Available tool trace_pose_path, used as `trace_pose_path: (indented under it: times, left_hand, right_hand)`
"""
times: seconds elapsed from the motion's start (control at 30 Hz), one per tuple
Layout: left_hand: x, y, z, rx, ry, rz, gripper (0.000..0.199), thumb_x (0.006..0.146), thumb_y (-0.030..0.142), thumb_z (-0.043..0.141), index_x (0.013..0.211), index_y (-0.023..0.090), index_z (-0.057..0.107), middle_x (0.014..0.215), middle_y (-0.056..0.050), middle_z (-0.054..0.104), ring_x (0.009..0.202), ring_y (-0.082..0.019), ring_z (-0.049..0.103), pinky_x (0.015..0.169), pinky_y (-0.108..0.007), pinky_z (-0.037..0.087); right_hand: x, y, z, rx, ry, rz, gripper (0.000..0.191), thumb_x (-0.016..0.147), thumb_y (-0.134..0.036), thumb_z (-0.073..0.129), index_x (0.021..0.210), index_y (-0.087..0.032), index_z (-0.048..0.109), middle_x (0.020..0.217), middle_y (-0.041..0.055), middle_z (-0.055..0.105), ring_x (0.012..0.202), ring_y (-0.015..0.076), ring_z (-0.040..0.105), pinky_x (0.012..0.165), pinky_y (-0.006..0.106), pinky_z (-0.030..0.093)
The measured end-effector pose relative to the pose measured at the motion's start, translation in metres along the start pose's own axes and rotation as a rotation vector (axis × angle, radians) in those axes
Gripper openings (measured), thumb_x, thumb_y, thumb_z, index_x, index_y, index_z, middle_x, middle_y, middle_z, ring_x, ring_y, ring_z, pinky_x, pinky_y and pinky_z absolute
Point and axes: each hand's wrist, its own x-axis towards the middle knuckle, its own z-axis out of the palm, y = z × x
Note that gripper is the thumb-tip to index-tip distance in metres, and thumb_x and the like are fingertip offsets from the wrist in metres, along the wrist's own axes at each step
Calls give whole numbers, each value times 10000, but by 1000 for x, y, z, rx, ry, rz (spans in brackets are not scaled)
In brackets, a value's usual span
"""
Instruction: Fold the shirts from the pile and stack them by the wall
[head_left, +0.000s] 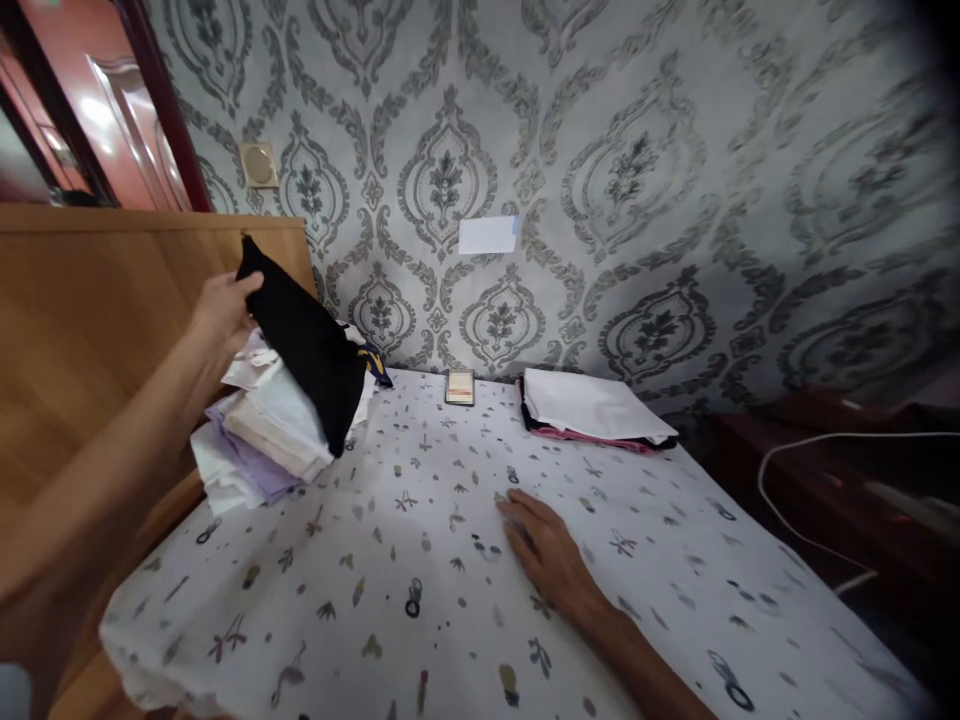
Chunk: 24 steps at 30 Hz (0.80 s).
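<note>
My left hand (225, 305) pinches the upper corner of a black cloth garment (304, 335), which hangs slantwise over a pile of clothes. That pile of white and lilac clothes (262, 430) lies at the left of the bed, and the black garment hides part of it. A dark blue and yellow cloth (375, 365) shows behind. Low over the middle of the patterned bed sheet (420, 520) is my right hand (544, 545), fingers stretched out and holding nothing. Farther right lies a flat stack of folded clothes (592, 405), white on top with black and pink beneath.
A small card-like box (460, 387) lies on the sheet near the patterned wall (480, 130). The wooden headboard (150, 260) stands at the left. On the right, a white cable (787, 450) runs over a dark red piece of furniture (810, 500).
</note>
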Motion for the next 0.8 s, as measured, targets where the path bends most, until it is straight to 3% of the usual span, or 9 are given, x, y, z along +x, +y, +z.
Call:
trace_pose_path:
  times: [0.13,0.27,0.43,0.53,0.6,0.7,0.8]
  left_hand:
    - [1,53,34,-193,7,78,98,925,208,582,835,212,545,744,76,669,1031,-115,652,968,-307,503]
    - [-32,85,80,-352,-187,139,127,986,253,541,870,258,593,885,38,718,1134,-170,641,969,-343,535]
    - [-90,79,133,-407,-473,-100,151,1025,266,481,996,192,609,1056,-26,719,1249,-213,595,1029,-390,518]
    - [-122,65,152,-484,-586,-179,182,1023,297,499,1046,151,604,1162,-50,680,1278,-257,588,1046,-433,498]
    - [-137,58,160,-507,-641,-222,221,1012,340,522,1085,146,600,1203,-60,664,1285,-285,584,1046,-469,491]
    - [-148,55,162,-515,-702,-274,257,996,364,535,1126,151,598,1231,-75,666,1280,-293,588,1048,-482,495]
    - [-150,54,149,-532,-666,-304,245,975,348,527,1109,161,612,1198,-77,692,1243,-286,611,1028,-463,519]
  right_hand:
    - [1,4,4,1,11,9,450,954,-429,434,1215,-197,717,1376,156,626,1297,333,562,1117,546,433]
    - [3,-6,-3,80,-29,63,462,941,-456,470,1243,-193,701,1394,152,612,1330,331,531,1146,541,396]
    - [0,-50,-20,410,-132,180,539,882,-546,588,1289,-197,644,1400,153,598,1318,334,532,1141,537,387]
    - [-8,-81,-29,813,-298,268,632,813,-608,684,1317,-235,604,1306,121,660,1214,313,614,1024,486,507]
    - [-12,-96,-35,1124,-342,335,718,741,-651,743,1321,-255,594,1291,113,672,1157,317,654,930,465,564]
    - [-10,-106,-46,1466,-222,478,726,719,-682,751,1285,-246,623,1318,119,667,1095,317,694,821,426,601]
    - [-5,-100,-64,1491,121,681,530,707,-542,829,1120,-234,705,1199,83,736,1061,284,708,809,381,610]
